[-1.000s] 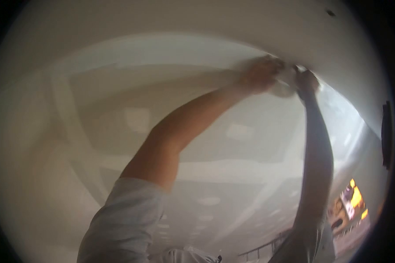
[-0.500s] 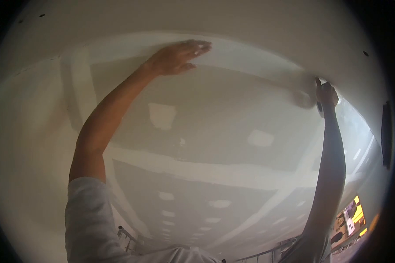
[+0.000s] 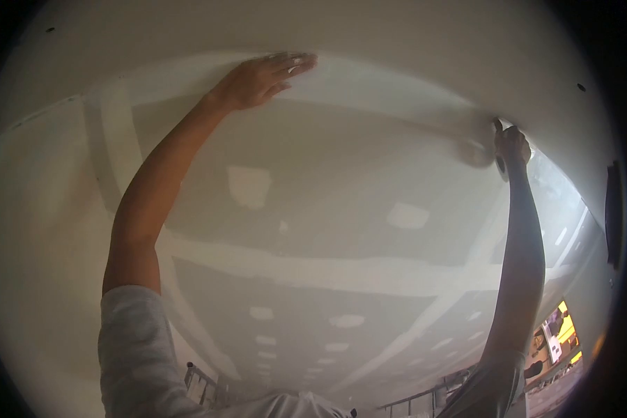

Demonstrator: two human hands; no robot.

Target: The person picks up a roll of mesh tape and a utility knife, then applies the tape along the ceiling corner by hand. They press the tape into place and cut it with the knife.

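My left hand (image 3: 261, 80) lies flat with fingers stretched out along the seam where the drywall ceiling (image 3: 313, 188) meets the wall (image 3: 397, 35). White smears show on its fingertips. Further right on the same seam, my right hand (image 3: 513, 148) has its fingers wrapped round what looks like a roll of tape (image 3: 501, 169), whose rounded edge sticks out below the palm. A pale strip (image 3: 376, 80) runs along the seam between the two hands. Part of the roll is hidden by the fingers.
White filled patches (image 3: 249, 187) and a wide pale joint band (image 3: 313, 272) mark the ceiling. Dark metal railings (image 3: 200, 382) show at the bottom edge. A dark flat object (image 3: 613, 214) is at the far right, above a brightly lit opening (image 3: 561, 331).
My left hand has slid left along the seam, fingers still stretched out. My right hand keeps its hold and shifts only slightly left, about as much as the whole view does.
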